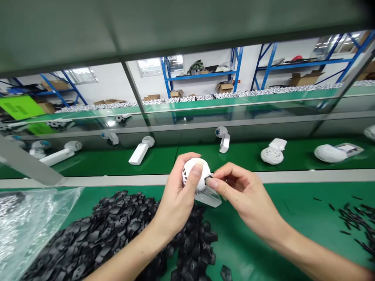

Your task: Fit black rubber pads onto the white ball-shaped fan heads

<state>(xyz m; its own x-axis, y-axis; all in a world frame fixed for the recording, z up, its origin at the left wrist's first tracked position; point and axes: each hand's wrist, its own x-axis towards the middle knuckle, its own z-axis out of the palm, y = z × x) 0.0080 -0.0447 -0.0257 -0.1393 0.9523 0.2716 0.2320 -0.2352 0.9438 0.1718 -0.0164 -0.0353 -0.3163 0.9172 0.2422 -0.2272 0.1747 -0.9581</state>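
My left hand (183,183) grips a white plastic device with a round, slotted head (202,181) and a flat, boxy lower part (208,198). Its thumb lies across the front of the head. At the right side of the head, my right hand (237,183) pinches a small black plastic piece (208,179) between thumb and fingertips. The piece touches the head or sits right against it; which of these I cannot tell. Below my hands a large heap of black plastic pieces (117,230) covers the green table.
Similar white devices (140,151) are spaced along the green conveyor belt (181,154) beyond a pale rail (114,180). A clear plastic bag (38,222) lies at left. Thin black strips (356,218) are scattered at right. A metal shelf (175,27) hangs overhead.
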